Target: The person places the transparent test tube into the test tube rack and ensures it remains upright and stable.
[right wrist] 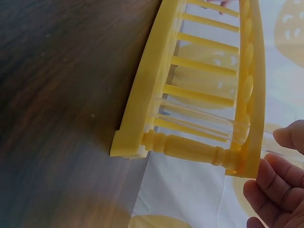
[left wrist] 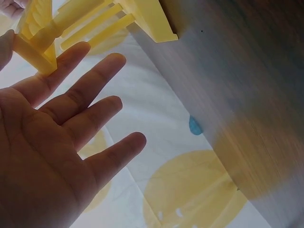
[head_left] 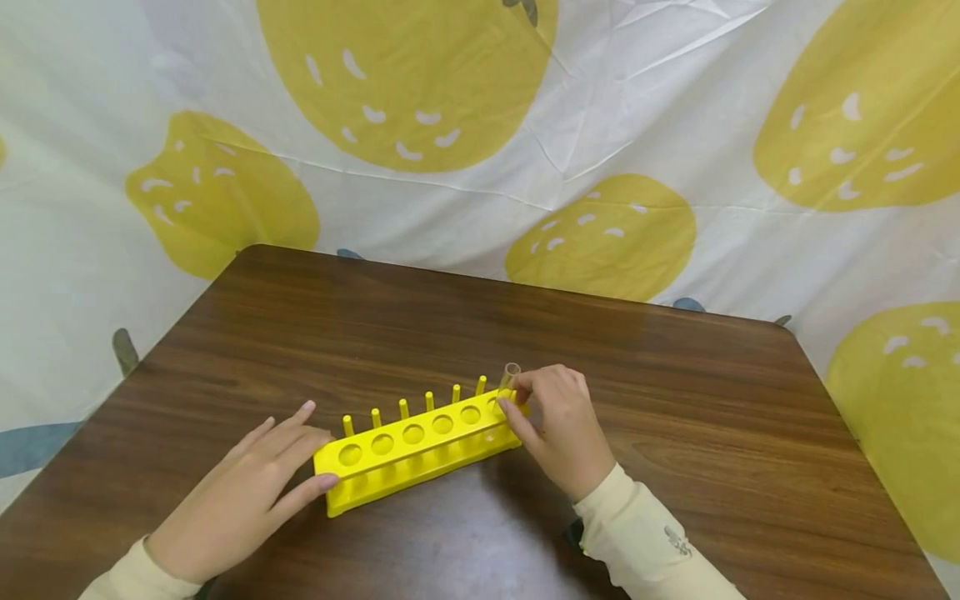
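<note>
A yellow test tube rack (head_left: 413, 434) stands on the table, slanting up to the right in the head view. At its left end, my left hand (head_left: 251, 487) holds the top plate between thumb and index finger; the other fingers (left wrist: 92, 85) are spread straight in the left wrist view. A clear glass test tube (head_left: 511, 375) stands in the rightmost hole, its rim above the plate. My right hand (head_left: 558, 421) pinches the tube's upper part with thumb and fingertips. In the right wrist view, the tube's lower part (right wrist: 199, 118) runs down inside the rack beside the end post.
Several drying pegs (head_left: 429, 402) stick up along the rack's back edge. The dark wooden table (head_left: 675, 467) reaches back to a white cloth (head_left: 465, 221) printed with yellow fruit.
</note>
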### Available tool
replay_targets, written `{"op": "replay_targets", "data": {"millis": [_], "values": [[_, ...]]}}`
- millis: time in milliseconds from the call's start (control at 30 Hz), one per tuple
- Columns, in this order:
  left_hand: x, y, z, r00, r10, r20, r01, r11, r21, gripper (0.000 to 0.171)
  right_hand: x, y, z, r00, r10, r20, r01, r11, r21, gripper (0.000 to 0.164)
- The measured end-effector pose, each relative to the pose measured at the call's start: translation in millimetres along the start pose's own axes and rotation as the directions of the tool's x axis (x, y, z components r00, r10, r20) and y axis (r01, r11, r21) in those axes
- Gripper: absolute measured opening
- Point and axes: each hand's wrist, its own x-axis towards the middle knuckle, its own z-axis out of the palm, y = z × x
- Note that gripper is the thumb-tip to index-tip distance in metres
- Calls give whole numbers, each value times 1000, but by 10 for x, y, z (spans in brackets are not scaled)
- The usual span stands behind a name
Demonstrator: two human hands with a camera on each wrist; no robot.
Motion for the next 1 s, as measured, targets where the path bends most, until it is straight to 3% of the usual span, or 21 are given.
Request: {"op": "replay_targets", "data": {"millis": [267, 667, 1000], "values": [[2, -9, 8, 999, 35, -41, -34, 999, 12, 42, -35, 27, -46, 1000, 5, 2, -5, 1000, 10, 27], [9, -1, 22, 999, 30, -29, -29, 1000, 8, 45, -222, 173, -263, 994, 105, 9, -105, 995, 0, 23], [18, -31, 1, 998, 49, -30, -48, 998, 43, 47, -357, 319, -518, 996, 21, 92, -19, 1000, -25, 25]]}}
